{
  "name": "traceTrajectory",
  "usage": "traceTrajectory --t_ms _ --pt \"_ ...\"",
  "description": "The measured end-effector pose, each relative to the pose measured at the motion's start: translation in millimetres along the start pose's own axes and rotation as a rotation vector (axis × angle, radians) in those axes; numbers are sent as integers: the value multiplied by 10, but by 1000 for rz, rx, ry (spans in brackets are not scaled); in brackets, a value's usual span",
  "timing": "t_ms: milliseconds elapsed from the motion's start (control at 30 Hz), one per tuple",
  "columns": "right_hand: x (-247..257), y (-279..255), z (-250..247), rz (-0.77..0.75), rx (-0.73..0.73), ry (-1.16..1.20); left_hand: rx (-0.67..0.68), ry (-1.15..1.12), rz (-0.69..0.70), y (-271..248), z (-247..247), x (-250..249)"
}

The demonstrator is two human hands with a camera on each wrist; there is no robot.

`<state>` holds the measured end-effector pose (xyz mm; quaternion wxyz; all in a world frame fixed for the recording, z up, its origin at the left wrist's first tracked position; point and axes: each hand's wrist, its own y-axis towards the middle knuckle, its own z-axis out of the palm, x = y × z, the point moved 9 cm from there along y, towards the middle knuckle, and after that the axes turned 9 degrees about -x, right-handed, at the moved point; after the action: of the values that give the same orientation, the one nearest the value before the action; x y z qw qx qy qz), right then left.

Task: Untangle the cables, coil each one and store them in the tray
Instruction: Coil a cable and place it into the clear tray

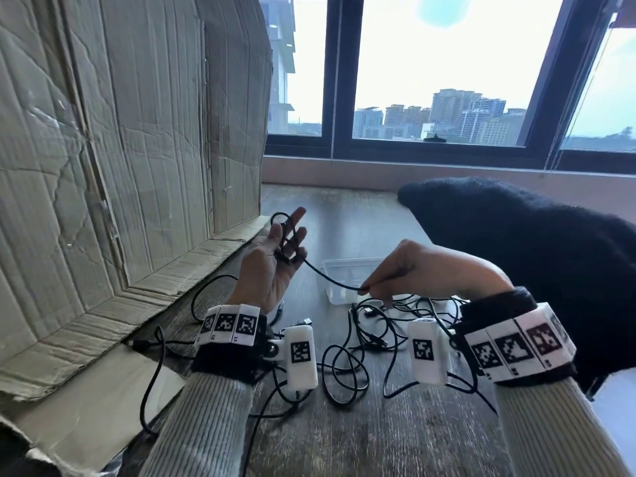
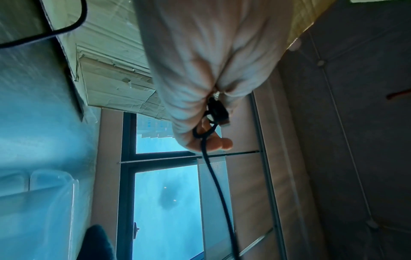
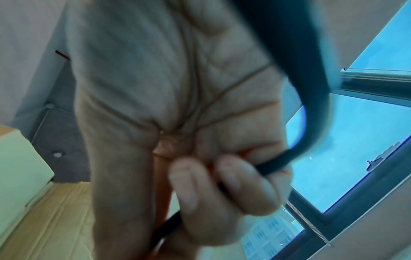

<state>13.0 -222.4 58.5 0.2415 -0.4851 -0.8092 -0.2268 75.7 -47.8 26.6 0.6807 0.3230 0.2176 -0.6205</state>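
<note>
Coiling is under way: the left hand (image 1: 272,259), fingers spread, carries loops of one cable (image 1: 330,280), the right hand (image 1: 423,270) pinches its run above the tray (image 1: 347,265); next, another wrap.

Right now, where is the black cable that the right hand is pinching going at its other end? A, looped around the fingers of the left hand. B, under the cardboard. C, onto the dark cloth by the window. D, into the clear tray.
A: the black cable runs from the right hand pinch up to loops around the left hand fingers.
</note>
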Motion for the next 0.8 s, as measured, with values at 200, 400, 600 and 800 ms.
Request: traceTrajectory --t_ms 200,400,600,800 --pt "8 113 70 24 -86 -277 96 309 -24 -98 168 115" --pt "256 60 28 -80 -104 -117 91 440 23 -147 184 142" --pt "321 -114 -219 -57 -147 52 78 543 91 -163 203 150" --pt "267 29 -439 -90 -601 -35 342 758 193 -346 502 276"
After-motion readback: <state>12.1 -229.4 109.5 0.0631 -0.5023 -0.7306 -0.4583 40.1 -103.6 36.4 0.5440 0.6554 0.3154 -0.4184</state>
